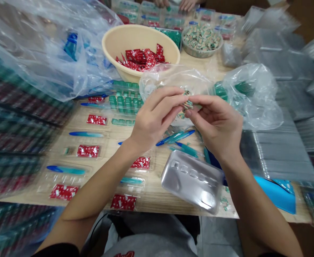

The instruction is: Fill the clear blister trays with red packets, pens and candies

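Observation:
My left hand and my right hand meet over the middle of the table. Between their fingertips they pinch a few small flat pieces with pale, green and dark edges; what exactly they are I cannot make out. Beneath the fingers lies a clear plastic bag, partly hidden by the hands. Blue-and-teal pen-shaped sticks lie loose below them. Closer to me rests a clear moulded plastic tray, tilted on the table.
Clear trays with red patterned packets and blue sticks fill the left. A cream basin holds more red packets; a round tub holds small pieces. Stacked clear trays stand right. Another person's hands show at the far edge.

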### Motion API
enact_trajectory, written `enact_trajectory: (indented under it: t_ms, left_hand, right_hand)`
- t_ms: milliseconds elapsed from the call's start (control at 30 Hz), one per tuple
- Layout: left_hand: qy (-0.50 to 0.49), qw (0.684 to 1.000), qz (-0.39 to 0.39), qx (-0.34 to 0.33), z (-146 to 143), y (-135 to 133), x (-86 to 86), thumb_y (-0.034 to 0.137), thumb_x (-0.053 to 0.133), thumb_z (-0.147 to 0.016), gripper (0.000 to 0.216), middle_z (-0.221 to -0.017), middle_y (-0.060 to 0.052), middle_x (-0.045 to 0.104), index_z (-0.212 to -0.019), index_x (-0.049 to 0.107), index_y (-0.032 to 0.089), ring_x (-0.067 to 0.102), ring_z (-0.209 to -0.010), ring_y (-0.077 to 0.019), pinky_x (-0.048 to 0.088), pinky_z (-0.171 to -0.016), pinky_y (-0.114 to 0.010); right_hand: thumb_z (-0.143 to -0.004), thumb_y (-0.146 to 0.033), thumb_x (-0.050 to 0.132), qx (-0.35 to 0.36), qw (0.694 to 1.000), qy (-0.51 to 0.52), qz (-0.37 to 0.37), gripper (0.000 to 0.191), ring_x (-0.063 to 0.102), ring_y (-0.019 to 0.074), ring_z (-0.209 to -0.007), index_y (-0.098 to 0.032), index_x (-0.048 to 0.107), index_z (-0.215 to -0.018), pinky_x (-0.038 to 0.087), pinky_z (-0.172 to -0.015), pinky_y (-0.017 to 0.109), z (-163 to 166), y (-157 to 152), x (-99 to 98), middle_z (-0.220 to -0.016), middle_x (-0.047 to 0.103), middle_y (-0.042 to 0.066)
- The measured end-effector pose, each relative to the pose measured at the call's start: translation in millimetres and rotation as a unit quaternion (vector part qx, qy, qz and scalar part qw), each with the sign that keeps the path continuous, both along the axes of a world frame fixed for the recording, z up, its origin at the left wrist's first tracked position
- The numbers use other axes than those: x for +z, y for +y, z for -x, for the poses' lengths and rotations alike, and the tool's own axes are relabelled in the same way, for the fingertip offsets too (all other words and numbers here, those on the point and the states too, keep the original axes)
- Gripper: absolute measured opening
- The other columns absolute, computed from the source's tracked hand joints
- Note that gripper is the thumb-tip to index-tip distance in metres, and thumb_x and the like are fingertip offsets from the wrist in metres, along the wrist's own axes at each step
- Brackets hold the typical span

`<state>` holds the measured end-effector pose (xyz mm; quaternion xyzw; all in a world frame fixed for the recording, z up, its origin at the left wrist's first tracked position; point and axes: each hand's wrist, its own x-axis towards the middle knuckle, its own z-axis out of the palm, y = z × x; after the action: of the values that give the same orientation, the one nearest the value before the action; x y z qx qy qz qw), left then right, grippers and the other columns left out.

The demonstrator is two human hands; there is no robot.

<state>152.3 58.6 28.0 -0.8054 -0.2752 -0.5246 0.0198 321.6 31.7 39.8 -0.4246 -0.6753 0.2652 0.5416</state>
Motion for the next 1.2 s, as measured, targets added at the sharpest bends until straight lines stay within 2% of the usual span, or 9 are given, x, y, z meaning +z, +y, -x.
enact_trajectory:
  t_ms: [100,200,367,433,500,667,900,1100,1200]
  left_hand:
    - [-0.004,1.000,0.018,-0.009,-1.0,-0.9,-2.2,0.019,0.056,-0.096,0.020,-0.108,-0.002,0.070,-0.115,0.059,0.026,0.066,-0.104,-0.0149,0.052,-0.093,-0.029]
    - [-0.060,0.990,0.121,-0.044,-3.3,-1.5,-5.1,0.026,0.058,-0.096,0.012,-0.105,-0.001,0.069,-0.107,0.063,0.026,0.065,-0.105,-0.0165,0.051,-0.096,-0.032]
    - [-0.213,0.906,0.345,-0.120,-3.5,3.8,-7.8,0.034,0.065,-0.091,0.014,-0.097,-0.001,0.069,-0.099,0.064,0.023,0.068,-0.089,-0.0147,0.057,-0.084,-0.030]
    - [-0.227,0.869,0.409,-0.161,-1.3,6.3,-6.8,0.033,0.070,-0.087,0.016,-0.091,0.000,0.070,-0.097,0.065,0.022,0.069,-0.080,-0.0137,0.058,-0.077,-0.028]
    - [-0.224,0.848,0.445,-0.182,0.6,6.8,-5.1,0.032,0.073,-0.084,0.016,-0.089,0.000,0.071,-0.094,0.067,0.022,0.069,-0.079,-0.0140,0.058,-0.074,-0.027]
    - [-0.202,0.863,0.430,-0.170,-2.0,1.6,-4.5,0.034,0.073,-0.084,0.014,-0.094,0.000,0.073,-0.093,0.069,0.024,0.071,-0.085,-0.0149,0.060,-0.075,-0.027]
    - [-0.247,0.874,0.397,-0.131,-9.6,-6.2,-8.9,0.032,0.071,-0.086,0.013,-0.096,0.000,0.073,-0.092,0.065,0.023,0.072,-0.088,-0.0160,0.060,-0.079,-0.031]
    - [-0.292,0.846,0.422,-0.144,-12.6,-4.2,-16.1,0.030,0.068,-0.089,0.011,-0.095,0.000,0.073,-0.093,0.062,0.022,0.072,-0.089,-0.0156,0.060,-0.082,-0.031]
    - [-0.327,0.821,0.448,-0.135,-7.8,-2.8,-21.7,0.028,0.064,-0.092,0.011,-0.092,0.000,0.073,-0.100,0.062,0.023,0.072,-0.084,-0.0139,0.060,-0.080,-0.030]
  right_hand:
    - [-0.087,-0.020,0.068,-0.002,1.000,-0.012,-0.023,0.018,0.067,0.0127,-0.084,-0.028,0.068,-0.103,0.060,-0.078,0.029,0.4,-0.4,-1.0,-0.101,0.070,-0.002]
    - [-0.090,-0.029,0.065,0.004,1.000,-0.021,-0.021,0.020,0.068,0.0168,-0.100,-0.028,0.064,-0.110,0.060,-0.087,0.033,0.1,1.0,-2.2,-0.109,0.069,-0.001]
    - [-0.089,-0.040,0.066,-0.011,1.000,-0.013,0.004,0.031,0.067,0.0170,-0.109,-0.030,0.058,-0.117,0.059,-0.094,0.034,-4.2,6.9,-4.4,-0.115,0.067,0.000]
    - [-0.088,-0.042,0.068,-0.019,1.000,-0.005,0.005,0.033,0.068,0.0164,-0.106,-0.030,0.058,-0.116,0.059,-0.092,0.033,-6.2,9.1,-4.8,-0.111,0.068,0.000]
    - [-0.086,-0.043,0.070,-0.017,1.000,0.013,0.012,0.032,0.069,0.0167,-0.104,-0.029,0.059,-0.113,0.060,-0.091,0.033,-7.3,10.3,-4.9,-0.105,0.070,-0.001]
    - [-0.084,-0.044,0.072,-0.022,0.997,0.066,0.046,0.031,0.070,0.0187,-0.104,-0.029,0.061,-0.109,0.060,-0.092,0.036,-3.6,10.5,-6.9,-0.102,0.073,0.000]
    - [-0.085,-0.046,0.070,-0.017,0.993,0.098,0.066,0.026,0.071,0.0194,-0.106,-0.029,0.062,-0.104,0.060,-0.093,0.039,3.3,5.9,-5.1,-0.103,0.075,-0.002]
    - [-0.086,-0.038,0.071,-0.001,0.995,0.087,0.055,0.021,0.071,0.0192,-0.104,-0.029,0.064,-0.103,0.061,-0.092,0.039,7.7,-4.1,2.1,-0.104,0.075,-0.001]
    - [-0.087,-0.032,0.070,-0.028,0.998,0.050,0.023,0.018,0.073,0.0171,-0.096,-0.029,0.066,-0.104,0.061,-0.088,0.035,4.6,2.4,-2.7,-0.103,0.075,-0.001]
